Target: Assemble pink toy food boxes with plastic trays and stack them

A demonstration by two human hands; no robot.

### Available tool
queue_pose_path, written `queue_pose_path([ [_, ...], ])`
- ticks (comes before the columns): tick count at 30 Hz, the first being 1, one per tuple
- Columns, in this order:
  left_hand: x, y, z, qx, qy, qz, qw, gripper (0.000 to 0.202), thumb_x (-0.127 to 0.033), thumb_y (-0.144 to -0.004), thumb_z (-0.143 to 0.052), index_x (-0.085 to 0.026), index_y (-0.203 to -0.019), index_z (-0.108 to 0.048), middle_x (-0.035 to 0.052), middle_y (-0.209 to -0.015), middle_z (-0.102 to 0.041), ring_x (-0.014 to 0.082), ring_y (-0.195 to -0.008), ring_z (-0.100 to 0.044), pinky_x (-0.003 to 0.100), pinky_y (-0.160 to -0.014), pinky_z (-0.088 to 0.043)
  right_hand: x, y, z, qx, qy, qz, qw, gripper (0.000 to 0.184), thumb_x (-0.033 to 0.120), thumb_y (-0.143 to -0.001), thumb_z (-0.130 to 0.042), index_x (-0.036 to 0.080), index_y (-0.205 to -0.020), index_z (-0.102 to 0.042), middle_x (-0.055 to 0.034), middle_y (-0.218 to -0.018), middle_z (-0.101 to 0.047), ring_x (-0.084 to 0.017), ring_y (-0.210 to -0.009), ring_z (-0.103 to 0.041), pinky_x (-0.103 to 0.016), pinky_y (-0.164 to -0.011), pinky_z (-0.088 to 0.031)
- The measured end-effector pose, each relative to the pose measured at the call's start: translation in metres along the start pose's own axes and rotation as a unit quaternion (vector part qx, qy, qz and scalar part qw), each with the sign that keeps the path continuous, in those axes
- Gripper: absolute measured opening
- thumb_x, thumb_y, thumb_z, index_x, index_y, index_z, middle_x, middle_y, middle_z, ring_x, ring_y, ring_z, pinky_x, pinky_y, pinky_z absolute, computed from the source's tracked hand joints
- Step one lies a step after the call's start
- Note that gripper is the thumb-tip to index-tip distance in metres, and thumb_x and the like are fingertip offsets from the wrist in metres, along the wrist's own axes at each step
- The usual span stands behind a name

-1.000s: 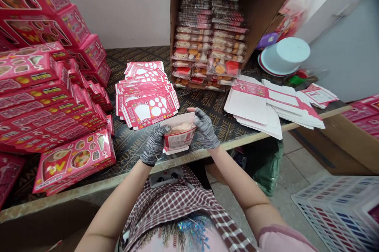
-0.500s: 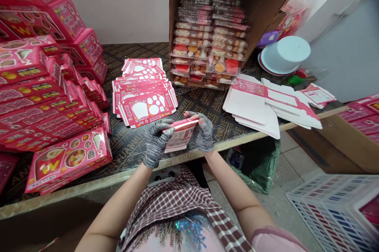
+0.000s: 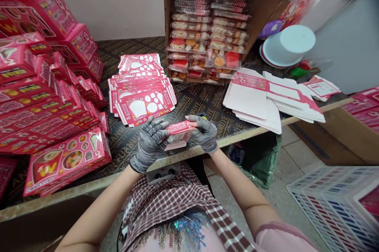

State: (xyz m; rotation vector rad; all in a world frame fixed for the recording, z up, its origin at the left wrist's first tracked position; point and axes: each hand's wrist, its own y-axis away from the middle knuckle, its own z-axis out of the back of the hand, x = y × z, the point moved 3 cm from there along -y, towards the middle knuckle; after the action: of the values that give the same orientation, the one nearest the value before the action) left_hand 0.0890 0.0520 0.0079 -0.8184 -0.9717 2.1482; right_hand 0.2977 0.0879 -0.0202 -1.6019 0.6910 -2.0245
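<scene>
Between my hands, just above the table's front edge, is a small pink and white cardboard box (image 3: pixel 178 127), its narrow printed side facing up. My left hand (image 3: pixel 151 141), in a grey fingerless glove, grips its left end. On the right end, the fingers of my gloved right hand (image 3: pixel 204 131) pinch the box. Beyond the hands lies a fanned stack of flat pink box blanks (image 3: pixel 148 104) with white cut-out shapes. To the right is a pile of white and pink flat cartons (image 3: pixel 251 100).
Finished-looking pink boxes (image 3: pixel 68 161) are piled high at the left. A large carton (image 3: pixel 167 15) at the back holds stacked clear packets (image 3: pixel 189 44). Light-blue tub (image 3: pixel 297 42) stands back right. A green-lined bin (image 3: pixel 266 165) and white crate (image 3: pixel 331 200) sit below.
The box has turned so its printed narrow side faces up more. My left hand has shifted slightly left, its fingers lifting a little. The view has moved slightly.
</scene>
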Motion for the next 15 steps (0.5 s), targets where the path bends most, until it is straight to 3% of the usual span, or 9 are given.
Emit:
queue_pose_path([
  [3,-0.017,-0.015,-0.015,0.080,-0.067,-0.014,0.994,0.025,-0.030,-0.087,-0.068,-0.017,-0.109,-0.065,0.0127,-0.112,-0.075,0.0273,-0.109,-0.070,0.054,-0.108,-0.047,0.009,0.010,0.006,0.012,0.056,0.062,0.996,0.014,0.034,-0.092,-0.064,0.029,-0.097,-0.076,-0.0045,-0.111,-0.078,-0.024,-0.110,-0.072,-0.044,-0.100,-0.055],
  [6,-0.028,-0.028,-0.031,0.235,-0.104,0.011,0.966,0.044,-0.023,-0.091,-0.059,-0.017,-0.135,-0.057,0.0145,-0.117,-0.072,0.0257,-0.099,-0.071,0.042,-0.089,-0.056,0.011,0.020,0.028,0.025,0.113,0.073,0.991,0.023,0.041,-0.092,-0.065,0.029,-0.110,-0.073,-0.0064,-0.121,-0.074,-0.027,-0.124,-0.065,-0.049,-0.109,-0.049],
  [9,-0.025,-0.035,-0.034,0.332,-0.148,0.032,0.931,0.054,-0.016,-0.094,-0.049,-0.024,-0.147,-0.048,0.0123,-0.111,-0.071,0.0238,-0.088,-0.070,0.036,-0.076,-0.055,-0.009,0.035,0.070,-0.071,0.209,-0.023,0.975,0.035,0.046,-0.092,-0.060,0.025,-0.119,-0.069,-0.0109,-0.130,-0.069,-0.028,-0.125,-0.062,-0.050,-0.110,-0.046],
  [11,-0.021,-0.037,-0.031,0.359,-0.151,0.027,0.921,0.055,-0.015,-0.094,-0.046,-0.028,-0.148,-0.047,0.0111,-0.110,-0.071,0.0226,-0.088,-0.069,0.034,-0.076,-0.053,-0.035,0.050,0.097,-0.110,0.265,-0.119,0.951,0.031,0.045,-0.091,-0.060,0.022,-0.107,-0.073,-0.0131,-0.123,-0.071,-0.028,-0.119,-0.064,-0.050,-0.109,-0.047],
  [15,-0.019,-0.040,-0.031,0.398,-0.144,0.017,0.906,0.050,-0.017,-0.096,-0.045,-0.027,-0.144,-0.052,0.0119,-0.114,-0.069,0.0230,-0.086,-0.068,0.034,-0.075,-0.051,-0.084,0.074,0.111,-0.021,0.270,-0.262,0.926,0.021,0.041,-0.080,-0.070,0.021,-0.079,-0.075,-0.0136,-0.106,-0.074,-0.030,-0.116,-0.065,-0.049,-0.106,-0.048],
])
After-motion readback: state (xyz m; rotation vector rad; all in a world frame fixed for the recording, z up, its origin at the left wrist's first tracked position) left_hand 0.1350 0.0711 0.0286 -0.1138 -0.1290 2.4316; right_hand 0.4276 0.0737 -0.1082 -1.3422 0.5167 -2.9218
